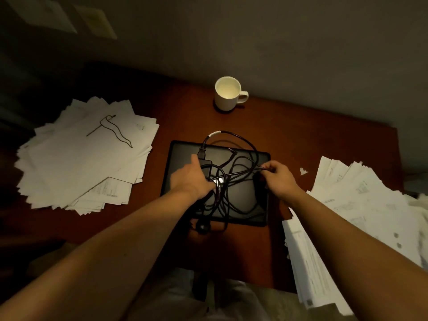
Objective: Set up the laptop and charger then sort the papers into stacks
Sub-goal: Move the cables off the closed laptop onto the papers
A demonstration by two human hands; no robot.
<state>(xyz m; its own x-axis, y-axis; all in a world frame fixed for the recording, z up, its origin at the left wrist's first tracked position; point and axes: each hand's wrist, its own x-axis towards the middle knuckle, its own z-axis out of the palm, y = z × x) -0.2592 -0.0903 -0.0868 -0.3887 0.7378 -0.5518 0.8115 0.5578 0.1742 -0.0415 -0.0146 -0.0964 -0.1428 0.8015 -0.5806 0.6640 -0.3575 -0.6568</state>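
Reddish-brown counter (301, 126) seen from above, set against a plain wall. A loose pile of printed papers (361, 205) spreads over its right side and overhangs the near edge; a second pile of papers (81, 158) lies fanned on the left side, its top sheet bearing a hand-drawn line. Between the piles, at the centre of the counter, a black laptop (245, 191) lies flat with its lid closed. The left hand (192, 179) rests on the lid, thumb stretched forward, its fingers (208, 185) curled into the tangle of the charger cord (240, 137). The right hand (281, 179) is near the laptop's right edge, its fingers (269, 166) pinching one strand of the same cord. The cord lies in loops on the lid, with one loop reaching past the far edge and a round plug (202, 227) hanging over the near edge. A white mug (228, 93) stands on a dark coaster (223, 110) at the far edge of the counter. A small paper scrap (303, 170) lies just right of the laptop.
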